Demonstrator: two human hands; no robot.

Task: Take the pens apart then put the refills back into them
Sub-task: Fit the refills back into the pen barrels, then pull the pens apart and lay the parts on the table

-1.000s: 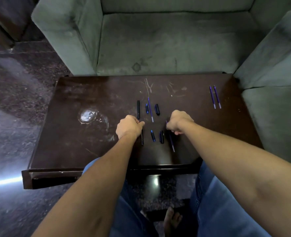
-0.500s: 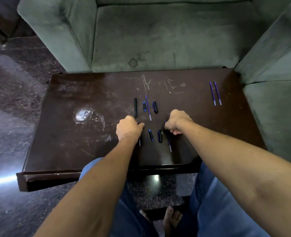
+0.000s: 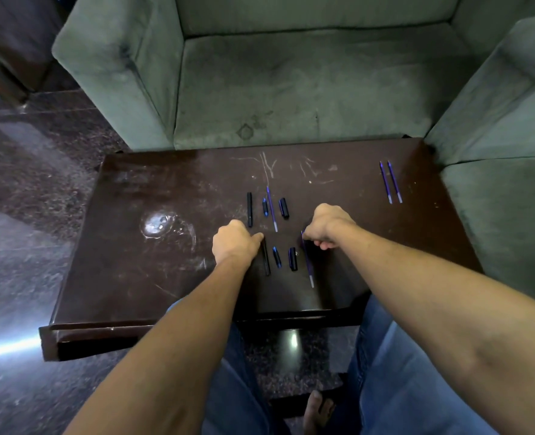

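Note:
Two taken-apart pens lie in rows on the dark wooden table [image 3: 165,277]. The far row has a black barrel [image 3: 249,209], a blue tip piece [image 3: 265,207], a purple refill [image 3: 272,208] and a black cap [image 3: 284,208]. The near row has a black barrel [image 3: 265,257], a blue tip piece [image 3: 276,256], a black cap [image 3: 293,259] and a purple refill [image 3: 307,262]. My left hand [image 3: 234,244] pinches the top of the near barrel. My right hand [image 3: 327,226] pinches the top of the near refill. Both parts rest on the table.
Two more purple refills [image 3: 390,182] lie side by side at the table's far right. A round pale stain [image 3: 158,226] marks the left of the table. A green sofa [image 3: 291,83] wraps the far and right sides. My knees sit under the near edge.
Both hands have stayed on the near barrel and the near refill. Only the camera has shifted slightly; the parts lie where they were.

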